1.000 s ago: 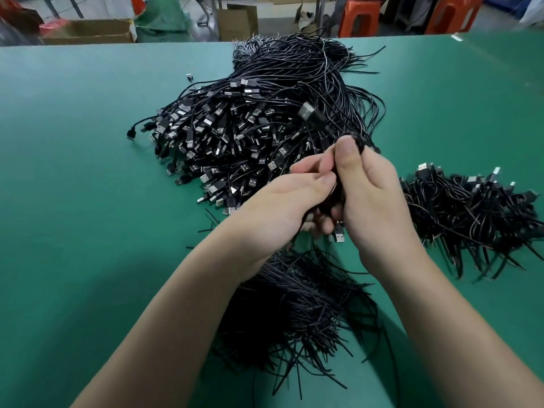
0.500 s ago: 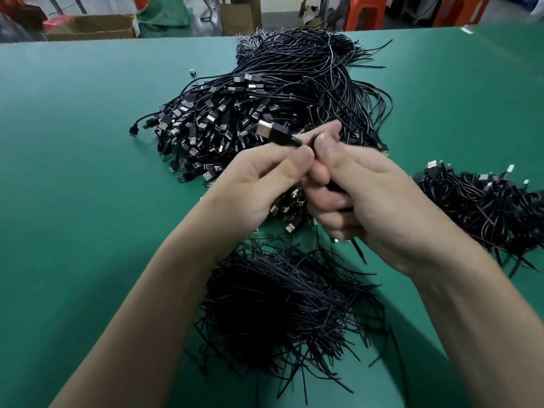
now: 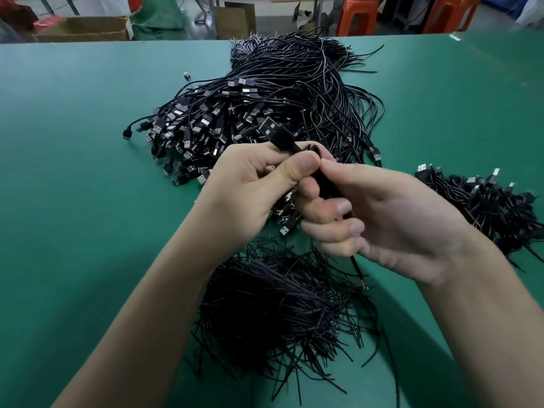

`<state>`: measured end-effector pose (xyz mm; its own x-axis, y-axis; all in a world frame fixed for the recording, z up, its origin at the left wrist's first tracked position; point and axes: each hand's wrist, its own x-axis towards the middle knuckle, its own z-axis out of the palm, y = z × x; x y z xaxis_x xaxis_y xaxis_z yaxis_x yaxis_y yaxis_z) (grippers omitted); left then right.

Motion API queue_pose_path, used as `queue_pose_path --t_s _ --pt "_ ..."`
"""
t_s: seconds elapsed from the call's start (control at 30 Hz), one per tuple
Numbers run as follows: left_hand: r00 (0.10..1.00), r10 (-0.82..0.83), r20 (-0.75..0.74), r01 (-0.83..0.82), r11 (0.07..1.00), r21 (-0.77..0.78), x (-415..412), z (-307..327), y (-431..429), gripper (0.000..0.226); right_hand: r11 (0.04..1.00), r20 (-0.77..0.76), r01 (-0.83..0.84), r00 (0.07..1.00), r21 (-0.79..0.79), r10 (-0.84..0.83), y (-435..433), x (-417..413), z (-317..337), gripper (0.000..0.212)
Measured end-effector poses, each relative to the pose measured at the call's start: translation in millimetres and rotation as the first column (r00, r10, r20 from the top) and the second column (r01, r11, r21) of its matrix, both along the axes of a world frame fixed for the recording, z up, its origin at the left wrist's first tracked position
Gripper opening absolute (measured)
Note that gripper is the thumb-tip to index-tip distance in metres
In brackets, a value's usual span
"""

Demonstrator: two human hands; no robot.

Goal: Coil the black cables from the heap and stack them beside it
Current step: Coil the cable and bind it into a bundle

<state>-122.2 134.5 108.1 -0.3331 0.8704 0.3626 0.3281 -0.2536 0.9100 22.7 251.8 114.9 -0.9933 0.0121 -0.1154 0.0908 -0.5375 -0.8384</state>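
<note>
Left hand [image 3: 250, 189] is curling round one black cable [image 3: 284, 141] just below its USB plug [image 3: 269, 128]; we are pinching the cord between thumb and forefinger, and the plug is pointing up over the near edge of the heap [image 3: 265, 92]. Our right hand [image 3: 391, 222] is gripping the same cable, thumb and forefinger meeting the left thumb, the other fingers curling round the cord, whose bare end [image 3: 360, 273] is hanging out below the palm. We are holding both hands just in front of the heap, above the green table [image 3: 73, 172]. Coiled cables are lying in a stack [image 3: 485, 201] right of the heap, apart from it. Thin black strands [image 3: 279, 313] are lying piled on the heap's near side, under our wrists.
</note>
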Motion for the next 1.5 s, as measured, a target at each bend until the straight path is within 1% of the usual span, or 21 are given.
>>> queue_pose_path --t_s 0.1,0.2,0.3,0.37,0.43,0.47,0.53,0.63,0.67,0.7,0.77,0.87,0.93,0.97,1.0,1.07,1.13,1.2,1.3,1.4,1.5 --pt "0.998 0.054 0.015 -0.054 0.998 0.01 4.5 0.9 2.2 0.036 0.999 -0.012 0.025 1.0 -0.035 -0.025 1.5 -0.1 -2.6 0.02" --pt "0.996 0.078 0.039 -0.079 0.996 0.031 4.0 -0.9 2.7 0.032 0.997 -0.051 0.067 0.997 0.029 -0.065 1.4 0.0 -6.8 0.025" --pt "0.992 0.111 0.068 -0.115 0.992 0.057 3.7 -4.4 2.7 0.021 0.961 -0.009 0.17 0.985 0.22 -0.172 -1.5 -0.1 -9.2 0.03" --pt "0.983 0.174 0.051 -0.178 0.981 0.081 5.6 -5.8 4.3 0.018 0.869 0.007 0.248 0.961 0.429 -0.277 -4.2 -2.6 -10.0 0.034" --pt "0.973 0.219 0.078 -0.224 0.972 0.075 7.5 -8.4 6.8 0.017 0.703 -0.066 0.314 0.932 0.638 -0.356 -8.7 -6.0 -9.6 0.034" --pt "0.967 0.233 0.099 -0.24 0.968 0.068 8.0 -10.2 8.1 0.017 0.584 -0.115 0.334 0.918 0.74 -0.379 -11.6 -7.9 -8.7 0.032" --pt "0.956 0.265 0.122 -0.274 0.96 0.06 7.9 -14.4 10.0 0.017 0.291 -0.192 0.333 0.886 0.897 -0.422 -17.2 -10.2 -8.3 0.031" --pt "0.945 0.302 0.129 -0.312 0.948 0.064 7.2 -18.0 11.0 0.019 -0.126 -0.229 0.192 0.842 0.973 -0.488 -24.1 -13.7 -10.0 0.037" --pt "0.942 0.311 0.125 -0.32 0.946 0.056 7.3 -18.5 11.4 0.02 -0.212 -0.239 0.151 0.836 0.966 -0.494 -26.1 -15.3 -9.6 0.039" --pt "0.94 0.32 0.118 -0.327 0.944 0.044 7.0 -19.0 11.4 0.02 -0.26 -0.248 0.132 0.836 0.957 -0.49 -27.2 -16.5 -9.7 0.039" --pt "0.938 0.333 0.095 -0.336 0.942 0.018 6.0 -20.1 11.3 0.022 -0.277 -0.254 0.131 0.844 0.952 -0.473 -27.5 -17.1 -10.4 0.038" --pt "0.954 0.297 0.04 -0.294 0.953 -0.071 4.7 -17.6 9.5 0.028 -0.257 -0.282 0.175 0.836 0.95 -0.47 -23.3 -15.7 -10.8 0.037" --pt "0.971 0.234 -0.042 -0.238 0.955 -0.176 1.7 -14.1 6.4 0.03 -0.213 -0.322 0.246 0.807 0.945 -0.495 -18.7 -14.5 -9.0 0.038" --pt "0.975 0.183 -0.126 -0.212 0.938 -0.274 -0.1 -12.7 4.8 0.03 -0.185 -0.335 0.279 0.791 0.942 -0.512 -15.9 -13.4 -7.9 0.039" --pt "0.964 0.101 -0.246 -0.196 0.895 -0.401 -1.7 -11.4 3.8 0.03 -0.16 -0.34 0.302 0.778 0.94 -0.529 -12.7 -12.2 -7.0 0.04" --pt "0.883 -0.119 -0.455 -0.225 0.743 -0.63 -0.2 -10.6 3.8 0.036 -0.122 -0.329 0.316 0.767 0.941 -0.551 -7.3 -9.0 -6.0 0.044" --pt "0.789 -0.261 -0.557 -0.324 0.592 -0.737 5.8 -10.3 6.1 0.041 -0.089 -0.313 0.32 0.768 0.943 -0.559 -3.4 -6.9 -5.6 0.047" --pt "0.718 -0.339 -0.608 -0.421 0.484 -0.767 12.5 -8.9 9.1 0.043 -0.061 -0.294 0.316 0.775 0.947 -0.56 -1.5 -6.1 -5.5 0.048" --pt "0.707 -0.391 -0.59 -0.443 0.405 -0.8 19.4 -6.2 12.5 0.038 -0.017 -0.272 0.315 0.79 0.949 -0.55 -1.7 -5.0 -4.1 0.047" --pt "0.696 -0.4 -0.597 -0.452 0.402 -0.796 22.3 -6.8 11.7 0.031 0.008 -0.269 0.324 0.797 0.946 -0.541 -2.5 -3.7 -2.3 0.045" --pt "0.666 -0.333 -0.668 -0.499 0.467 -0.73 18.7 -8.4 9.7 0.028 0.024 -0.278 0.345 0.794 0.938 -0.54 -0.9 -2.3 -2.3 0.046"
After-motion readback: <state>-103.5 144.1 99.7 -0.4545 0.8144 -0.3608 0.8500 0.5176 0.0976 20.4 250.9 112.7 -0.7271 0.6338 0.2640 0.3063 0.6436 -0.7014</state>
